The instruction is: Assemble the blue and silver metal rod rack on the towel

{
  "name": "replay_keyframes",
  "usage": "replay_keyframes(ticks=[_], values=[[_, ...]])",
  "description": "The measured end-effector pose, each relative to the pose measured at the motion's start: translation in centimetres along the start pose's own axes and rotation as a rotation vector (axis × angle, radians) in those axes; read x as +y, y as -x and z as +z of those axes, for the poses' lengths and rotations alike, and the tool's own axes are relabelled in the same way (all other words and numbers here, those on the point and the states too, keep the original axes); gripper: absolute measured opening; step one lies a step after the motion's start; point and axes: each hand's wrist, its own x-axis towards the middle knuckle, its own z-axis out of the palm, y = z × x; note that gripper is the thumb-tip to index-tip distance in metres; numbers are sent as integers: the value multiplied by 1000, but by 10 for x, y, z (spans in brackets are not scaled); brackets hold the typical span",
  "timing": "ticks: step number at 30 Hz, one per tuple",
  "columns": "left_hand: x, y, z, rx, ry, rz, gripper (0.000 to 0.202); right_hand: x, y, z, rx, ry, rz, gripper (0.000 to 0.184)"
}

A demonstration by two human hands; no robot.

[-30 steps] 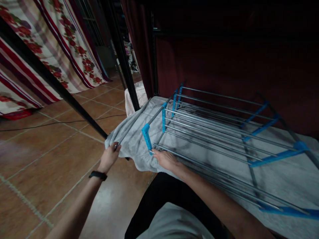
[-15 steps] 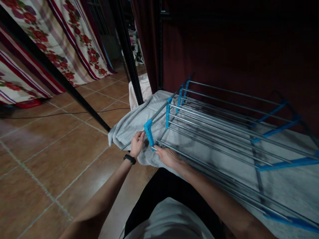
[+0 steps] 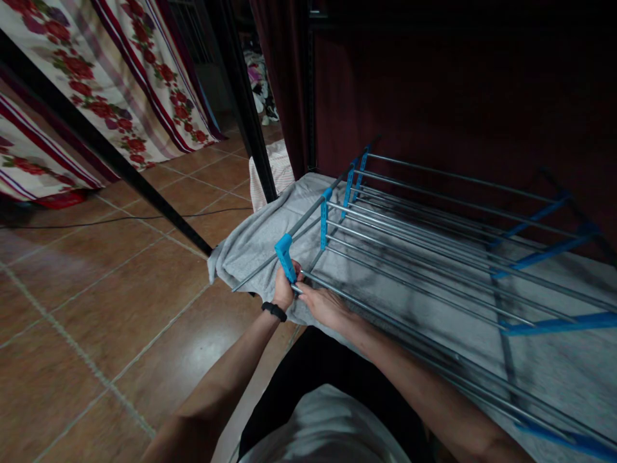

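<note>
A folding drying rack (image 3: 434, 238) with grey metal rods and blue plastic brackets lies flat on a grey cloth (image 3: 250, 241) that covers a low surface. My left hand (image 3: 283, 287), with a black band on its wrist, is closed around the lower end of the nearest blue bracket (image 3: 285, 256) at the rack's front left corner. My right hand (image 3: 324, 305) rests just to the right of it, fingers curled on the near metal rod where it meets that bracket.
Brown floor tiles (image 3: 96, 308) spread to the left, crossed by a dark cable. A black slanting post (image 3: 106, 151) and a black upright post (image 3: 243, 96) stand beside the cloth. Floral striped fabric (image 3: 87, 77) hangs at the far left. Dark red curtain behind the rack.
My left hand left the grey rod at the cloth's left edge, moved right and took hold of the blue corner bracket. My right hand stayed on the near rod.
</note>
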Motion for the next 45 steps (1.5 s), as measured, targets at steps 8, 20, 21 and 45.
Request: replay_keyframes(ticks=[8, 20, 21, 45], values=[[-5, -4, 0, 14, 101, 38, 45, 5, -3, 4, 10, -4, -25, 46], [-1, -5, 0, -9, 46, 14, 50, 8, -3, 2, -6, -31, -32, 42], [-1, -5, 0, -4, 33, 15, 50, 8, -3, 3, -3, -34, -36, 42], [0, -1, 3, 143, -120, 220, 20, -8, -11, 7, 52, 138, 26, 48]])
